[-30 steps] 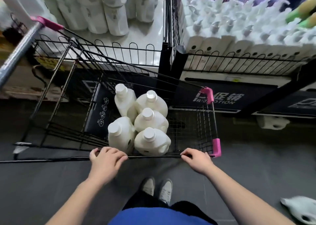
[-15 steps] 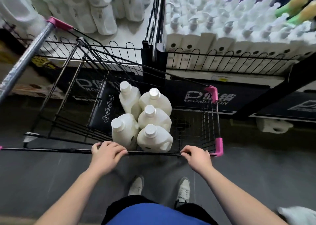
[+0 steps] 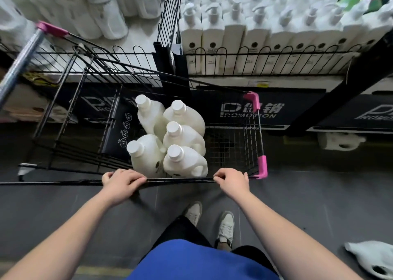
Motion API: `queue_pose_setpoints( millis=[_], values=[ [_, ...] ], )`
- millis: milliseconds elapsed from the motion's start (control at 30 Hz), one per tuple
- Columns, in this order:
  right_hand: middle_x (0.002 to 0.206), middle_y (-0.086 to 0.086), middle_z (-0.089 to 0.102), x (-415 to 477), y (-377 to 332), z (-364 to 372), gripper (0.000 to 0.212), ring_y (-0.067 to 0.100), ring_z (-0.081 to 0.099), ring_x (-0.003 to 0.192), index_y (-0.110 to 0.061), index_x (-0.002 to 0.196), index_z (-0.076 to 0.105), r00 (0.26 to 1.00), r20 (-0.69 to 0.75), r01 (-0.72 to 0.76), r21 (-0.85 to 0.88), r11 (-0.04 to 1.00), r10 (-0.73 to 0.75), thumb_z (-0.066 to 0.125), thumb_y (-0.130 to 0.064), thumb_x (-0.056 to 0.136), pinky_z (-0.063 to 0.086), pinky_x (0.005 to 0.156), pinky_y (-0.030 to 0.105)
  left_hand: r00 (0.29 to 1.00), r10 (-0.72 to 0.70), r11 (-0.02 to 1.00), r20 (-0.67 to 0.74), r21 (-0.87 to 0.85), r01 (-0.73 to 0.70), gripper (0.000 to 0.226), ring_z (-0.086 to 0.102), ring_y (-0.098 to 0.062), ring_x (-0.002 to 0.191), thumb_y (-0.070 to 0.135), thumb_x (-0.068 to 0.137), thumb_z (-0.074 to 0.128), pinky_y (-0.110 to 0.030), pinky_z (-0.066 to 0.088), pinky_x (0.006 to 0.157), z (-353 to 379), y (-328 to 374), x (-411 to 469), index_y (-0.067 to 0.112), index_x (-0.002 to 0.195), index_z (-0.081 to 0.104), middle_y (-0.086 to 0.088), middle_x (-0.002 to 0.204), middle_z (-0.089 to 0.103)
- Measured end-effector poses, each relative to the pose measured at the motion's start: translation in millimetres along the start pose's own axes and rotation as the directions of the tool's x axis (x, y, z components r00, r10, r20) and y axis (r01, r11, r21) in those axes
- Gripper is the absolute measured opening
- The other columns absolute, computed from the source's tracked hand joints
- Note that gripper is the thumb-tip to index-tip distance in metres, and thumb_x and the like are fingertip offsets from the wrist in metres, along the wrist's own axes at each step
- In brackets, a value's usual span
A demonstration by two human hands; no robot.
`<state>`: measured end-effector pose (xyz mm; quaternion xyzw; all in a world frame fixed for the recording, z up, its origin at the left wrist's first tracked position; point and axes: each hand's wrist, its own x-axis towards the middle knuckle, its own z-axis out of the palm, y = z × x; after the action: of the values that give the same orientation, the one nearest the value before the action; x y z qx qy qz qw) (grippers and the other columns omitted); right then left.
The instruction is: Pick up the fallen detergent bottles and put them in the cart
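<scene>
Five smooth white plastic bottles (image 3: 170, 139), round-shouldered with flat caps, stand packed together in the black wire cart (image 3: 253, 131), just beyond its near rim. The left hand (image 3: 122, 181) and right hand (image 3: 232, 181) each curl their fingers (image 3: 136, 176) around that thin rim bar, either side of the bottles. A fallen bottle (image 3: 338, 141) lies on the dark floor (image 3: 297, 194) beneath the shelf (image 3: 276, 82); a second fallen bottle (image 3: 370, 258) lies at the person's right.

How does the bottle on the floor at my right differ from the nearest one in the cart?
The floor bottle lies on its side outside the cart; the nearest cart bottle stands upright inside it, cap up. The floor bottle lies alone; the cart bottle is grouped with four others. Both are white jugs.
</scene>
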<state>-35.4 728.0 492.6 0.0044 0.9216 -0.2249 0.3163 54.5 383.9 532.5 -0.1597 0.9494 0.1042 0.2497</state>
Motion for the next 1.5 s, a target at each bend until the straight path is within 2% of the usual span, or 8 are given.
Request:
queue_pose_setpoints(
  millis=[133,267,433,633,833,1000,1167,1500],
  values=[
    [0.107,-0.015,0.076,-2,2,-3,0.010,0.013,0.066,0.113,-0.038,0.102,0.075,0.999,0.007,0.034,0.119,0.992,-0.035,0.066,-0.040,0.096,0.013,0.128,0.056,0.999,-0.001,0.999,0.041,-0.050,0.003,0.020,0.053,-0.003,0.131,0.052,0.106,0.048,-0.044,0.020,0.112,-4,-1,-2,0.058,0.110,0.067,0.026,0.124,0.066],
    [0.104,-0.015,0.076,-10,11,-16,0.017,0.007,0.070,0.106,-0.036,0.104,0.074,0.997,-0.038,0.082,0.324,0.943,-0.073,0.076,-0.042,0.089,0.048,0.110,0.037,0.993,0.096,0.995,0.065,-0.039,-0.094,0.023,0.052,-0.008,0.134,0.049,0.104,0.055,-0.051,0.015,0.125,-16,21,5,0.044,0.124,0.067,0.016,0.125,0.063],
    [0.111,-0.019,0.074,-43,18,-58,0.029,-0.005,0.065,0.111,-0.042,0.114,0.072,0.976,-0.201,0.185,0.558,0.809,-0.085,0.080,-0.044,0.086,0.047,0.114,0.037,0.912,0.411,0.884,0.004,-0.248,-0.397,0.069,0.056,-0.009,0.130,0.081,0.081,0.041,-0.046,0.039,0.115,-62,97,12,0.039,0.131,0.063,0.018,0.130,0.065],
    [0.119,-0.011,0.075,-128,36,-142,0.036,0.013,0.069,0.119,-0.044,0.119,0.072,0.850,-0.526,0.416,0.701,0.579,0.025,0.081,-0.025,0.090,0.058,0.101,0.035,0.652,0.745,0.547,-0.140,-0.433,-0.717,0.064,0.049,0.010,0.133,0.065,0.093,0.061,-0.024,0.040,0.117,-133,239,-2,0.030,0.146,0.053,0.018,0.140,0.058],
    [0.124,-0.002,0.074,-231,67,-206,0.039,0.016,0.067,0.124,-0.029,0.128,0.066,0.485,-0.848,0.634,0.508,0.583,0.212,0.079,-0.021,0.092,0.048,0.111,0.039,0.202,0.951,0.062,-0.235,-0.495,-0.867,0.064,0.052,-0.006,0.142,0.054,0.094,0.062,-0.036,0.040,0.119,-183,377,-55,0.025,0.149,0.048,0.011,0.147,0.060],
    [0.126,0.001,0.072,-294,101,-218,0.055,0.021,0.066,0.124,-0.026,0.130,0.063,0.252,-0.899,0.642,0.432,0.633,0.358,0.080,-0.052,0.085,0.048,0.112,0.041,-0.056,0.971,-0.176,-0.232,-0.542,-0.822,0.067,0.052,-0.014,0.144,0.066,0.094,0.062,-0.045,0.041,0.120,-186,456,-101,0.028,0.148,0.047,0.006,0.147,0.059],
    [0.129,0.007,0.070,-321,146,-224,0.065,0.028,0.066,0.124,-0.023,0.133,0.060,0.143,-0.895,0.624,0.412,0.664,0.421,0.081,-0.058,0.082,0.048,0.112,0.049,-0.151,0.973,-0.224,-0.174,-0.557,-0.800,0.069,0.050,-0.012,0.145,0.067,0.091,0.064,-0.052,0.042,0.119,-167,514,-126,0.032,0.147,0.048,0.009,0.148,0.058],
    [0.128,0.007,0.070,-357,263,-278,0.068,0.022,0.068,0.118,-0.018,0.136,0.058,0.057,-0.897,0.665,0.362,0.654,0.439,0.083,-0.051,0.082,0.052,0.107,0.035,-0.207,0.974,-0.221,-0.092,-0.591,-0.775,0.073,0.049,-0.015,0.146,0.067,0.091,0.065,-0.053,0.041,0.120,-140,632,-170,0.026,0.149,0.048,0.007,0.149,0.059]
  ],
)
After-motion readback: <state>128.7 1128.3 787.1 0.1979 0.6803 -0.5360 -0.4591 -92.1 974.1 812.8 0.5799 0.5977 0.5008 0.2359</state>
